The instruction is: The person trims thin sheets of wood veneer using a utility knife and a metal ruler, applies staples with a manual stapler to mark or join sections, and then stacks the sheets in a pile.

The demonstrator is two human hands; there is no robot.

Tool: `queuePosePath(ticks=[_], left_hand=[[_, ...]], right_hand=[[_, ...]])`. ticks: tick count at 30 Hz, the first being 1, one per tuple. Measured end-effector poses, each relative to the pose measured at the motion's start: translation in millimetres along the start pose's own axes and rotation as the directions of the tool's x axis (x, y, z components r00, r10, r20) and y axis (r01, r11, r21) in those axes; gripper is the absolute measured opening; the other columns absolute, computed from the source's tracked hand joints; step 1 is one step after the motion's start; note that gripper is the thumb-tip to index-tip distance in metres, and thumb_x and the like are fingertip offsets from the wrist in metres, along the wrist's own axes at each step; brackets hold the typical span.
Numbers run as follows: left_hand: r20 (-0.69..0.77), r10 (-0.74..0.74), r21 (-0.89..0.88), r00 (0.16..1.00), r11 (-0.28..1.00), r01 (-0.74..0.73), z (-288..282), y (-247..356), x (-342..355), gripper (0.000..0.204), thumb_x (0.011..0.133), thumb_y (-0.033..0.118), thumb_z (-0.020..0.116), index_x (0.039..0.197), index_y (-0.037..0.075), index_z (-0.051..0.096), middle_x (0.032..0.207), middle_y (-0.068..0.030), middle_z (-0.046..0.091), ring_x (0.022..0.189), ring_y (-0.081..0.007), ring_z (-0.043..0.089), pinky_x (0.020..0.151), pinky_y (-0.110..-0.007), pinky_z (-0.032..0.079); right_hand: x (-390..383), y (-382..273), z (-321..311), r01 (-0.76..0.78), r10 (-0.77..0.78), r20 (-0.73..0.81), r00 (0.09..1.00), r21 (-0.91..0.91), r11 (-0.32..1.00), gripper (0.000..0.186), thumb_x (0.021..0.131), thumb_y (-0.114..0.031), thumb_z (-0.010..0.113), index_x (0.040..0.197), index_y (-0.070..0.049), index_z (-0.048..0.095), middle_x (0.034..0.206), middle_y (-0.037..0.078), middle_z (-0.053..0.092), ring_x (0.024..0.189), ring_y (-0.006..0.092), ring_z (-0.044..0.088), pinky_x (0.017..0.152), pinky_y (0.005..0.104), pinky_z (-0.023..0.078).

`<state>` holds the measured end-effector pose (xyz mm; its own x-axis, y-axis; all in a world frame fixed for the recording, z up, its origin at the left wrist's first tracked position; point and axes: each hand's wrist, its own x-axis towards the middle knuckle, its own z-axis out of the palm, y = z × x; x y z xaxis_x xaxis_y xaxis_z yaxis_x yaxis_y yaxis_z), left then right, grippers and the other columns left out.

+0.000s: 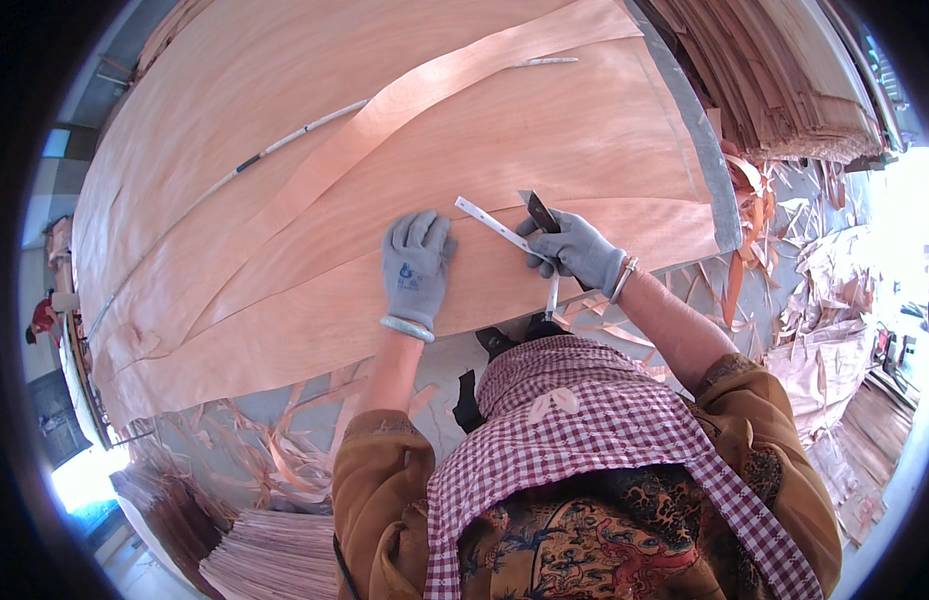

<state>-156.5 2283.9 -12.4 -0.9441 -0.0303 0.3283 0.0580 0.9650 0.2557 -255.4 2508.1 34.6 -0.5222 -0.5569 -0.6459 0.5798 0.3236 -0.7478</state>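
Observation:
My left hand (415,265), in a grey glove, lies palm down on a large pinkish-tan wood veneer sheet (324,312), fingers stretched out along a seam or overlap. To its right, just above the sheet, my right hand (582,250), also gloved, is closed around a knife (541,212) with a dark handle. Its blade end points up and away from me. A narrow white tape with dots along it (496,224) passes by the right fingers. One end reaches toward the left hand, and the other hangs down to my waist.
A loose veneer strip (384,110) lies over a thin white-and-black rod (249,163) across the sheets. A grey edge (696,120) borders the right side. Veneer stacks (774,80) stand at far right and lower left. Scraps (274,450) litter the floor. Another person (46,318) is at far left.

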Motion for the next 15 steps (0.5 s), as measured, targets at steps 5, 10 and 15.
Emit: queuePosePath(ticks=[5, 10, 15], left_hand=[[-0.018, 0.223, -0.014, 0.975, 0.975, -0.224, -2.0, 10.1, 17.5, 0.038, 0.081, 0.014, 0.059, 0.118, 0.008, 0.055, 0.123, -0.0092, 0.053, 0.117, -0.0271, 0.046, 0.099, -0.041, 0.036], [0.009, 0.203, -0.082, 0.979, 0.976, -0.201, 2.1, 10.7, 15.3, 0.037, 0.083, 0.014, 0.056, 0.12, 0.007, 0.054, 0.124, -0.0089, 0.052, 0.119, -0.0268, 0.045, 0.1, -0.041, 0.036], [0.022, 0.175, -0.134, 0.984, 0.976, -0.171, 1.9, 11.0, 18.6, 0.039, 0.081, 0.013, 0.058, 0.119, 0.007, 0.054, 0.122, -0.0095, 0.053, 0.116, -0.0274, 0.047, 0.098, -0.04, 0.037]], right_hand=[[-2.5, -6.4, 8.3, 0.015, -0.015, -0.033, 0.999, 0.0, 1.0, 0.017, 0.085, -0.007, 0.056, 0.1, 0.0, 0.05, 0.072, 0.006, 0.057, 0.056, 0.0117, 0.058, 0.046, 0.0231, 0.046], [3.6, 1.9, 5.1, 0.04, -0.044, -0.044, 0.998, -0.075, 0.996, 0.016, 0.084, -0.005, 0.055, 0.097, 0.0, 0.047, 0.078, 0.008, 0.056, 0.058, 0.0126, 0.058, 0.047, 0.0246, 0.049], [8.2, 4.9, 5.8, 0.053, -0.062, -0.072, 0.995, -0.127, 0.99, 0.013, 0.083, -0.003, 0.054, 0.093, 0.0, 0.046, 0.08, 0.009, 0.056, 0.058, 0.0124, 0.058, 0.046, 0.0251, 0.049]])
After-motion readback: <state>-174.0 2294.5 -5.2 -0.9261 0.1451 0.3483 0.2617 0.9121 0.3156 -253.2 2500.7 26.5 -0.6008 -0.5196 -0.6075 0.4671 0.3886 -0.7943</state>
